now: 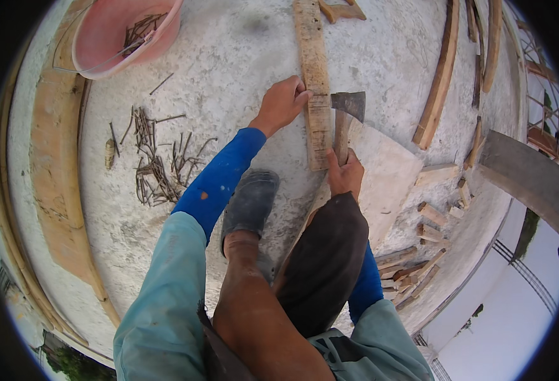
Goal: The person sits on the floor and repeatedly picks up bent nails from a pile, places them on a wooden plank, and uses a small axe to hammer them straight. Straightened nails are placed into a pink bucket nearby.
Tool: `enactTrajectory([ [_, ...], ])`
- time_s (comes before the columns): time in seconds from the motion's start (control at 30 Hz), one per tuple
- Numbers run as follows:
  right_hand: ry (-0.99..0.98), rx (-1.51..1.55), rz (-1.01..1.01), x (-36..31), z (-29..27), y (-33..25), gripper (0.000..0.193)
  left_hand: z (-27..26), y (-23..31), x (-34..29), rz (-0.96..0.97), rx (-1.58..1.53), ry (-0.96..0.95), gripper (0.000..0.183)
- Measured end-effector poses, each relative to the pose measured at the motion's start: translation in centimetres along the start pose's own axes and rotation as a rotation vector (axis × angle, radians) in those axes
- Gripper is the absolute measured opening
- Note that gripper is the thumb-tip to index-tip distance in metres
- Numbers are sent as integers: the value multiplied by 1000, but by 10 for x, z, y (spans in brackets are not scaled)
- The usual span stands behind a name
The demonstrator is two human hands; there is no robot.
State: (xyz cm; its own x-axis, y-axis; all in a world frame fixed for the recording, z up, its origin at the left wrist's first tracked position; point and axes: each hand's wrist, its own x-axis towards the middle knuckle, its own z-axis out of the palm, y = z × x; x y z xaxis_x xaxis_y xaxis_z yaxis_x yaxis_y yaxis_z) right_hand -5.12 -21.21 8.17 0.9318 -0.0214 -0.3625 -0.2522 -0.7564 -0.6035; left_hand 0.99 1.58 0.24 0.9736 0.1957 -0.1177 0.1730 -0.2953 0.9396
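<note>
A narrow wooden board (315, 60) lies lengthwise on the concrete in front of me, its near end close to my right hand. My left hand (281, 105) is closed at the board's left edge, thumb and fingertips touching its face. Whatever those fingers pinch, if anything, is too small to make out. In my right hand (345, 174) I grip the wooden handle of a hatchet (348, 105). The dark metal head is just right of the board, roughly level with my left fingertips.
Rusty nails (156, 165) lie scattered to the left. A pink bucket (111, 47) holding more nails stands at the upper left. Short wood offcuts (433, 214) are strewn at the right, near long timber strips (438, 86). My shoe (249, 200) rests beside the board's near end.
</note>
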Motion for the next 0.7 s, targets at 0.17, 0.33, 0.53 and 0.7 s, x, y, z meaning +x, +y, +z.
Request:
enactTrajectory([
  [0.17, -15, -48, 21, 2, 7, -11, 51, 9, 4, 1, -33, 25, 43, 26],
  [0.33, 76, -169, -98, 7, 3, -28, 54, 14, 5, 2, -51, -38, 103, 26],
  [0.53, 94, -272, -210, 9, 3, -37, 50, 14, 7, -1, -106, -120, 81, 26],
  [0.7, 95, -429, -247, 17, 6, -32, 44, 14, 7, 1, -69, -102, 107, 27],
])
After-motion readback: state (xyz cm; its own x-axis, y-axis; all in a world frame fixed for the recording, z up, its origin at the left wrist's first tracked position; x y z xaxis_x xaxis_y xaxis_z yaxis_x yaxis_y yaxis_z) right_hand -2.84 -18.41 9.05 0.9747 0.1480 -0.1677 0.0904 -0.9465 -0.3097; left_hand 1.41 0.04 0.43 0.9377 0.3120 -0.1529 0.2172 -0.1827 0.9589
